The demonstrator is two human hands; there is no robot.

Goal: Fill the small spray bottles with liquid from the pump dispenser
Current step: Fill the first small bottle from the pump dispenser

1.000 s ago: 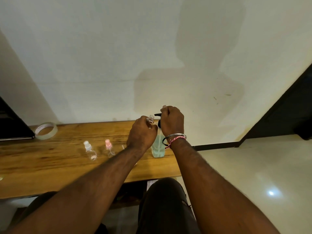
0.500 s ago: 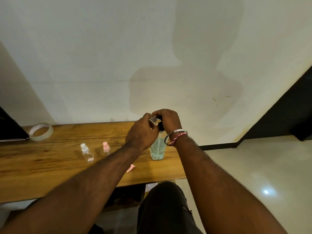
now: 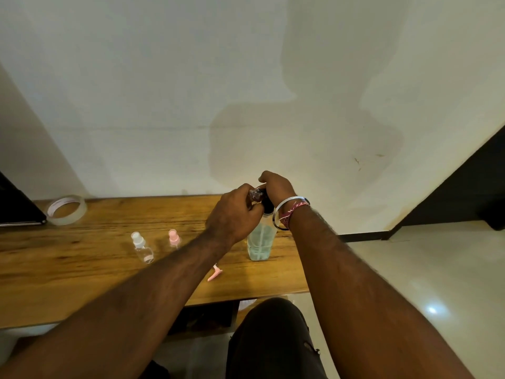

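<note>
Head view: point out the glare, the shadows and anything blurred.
Head view: a bright glare spot on the floor at right; a broad soft shadow on the wall above both hands; the wide lens bends the wall edges; the white-capped spray bottle looks slightly smeared.

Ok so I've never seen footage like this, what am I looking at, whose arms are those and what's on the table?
No machine here: a person wears a camera on the head, looking forward and down, so the two arms are their own. The left hand holds a small clear spray bottle up at the black pump head of a pump dispenser of pale green liquid. The right hand, with bracelets on the wrist, curls over that pump. On the wooden table stand a white-capped spray bottle and a pink-capped spray bottle. A small pink piece, too small to identify, lies near the arm, and a roll of clear tape sits far left.
</note>
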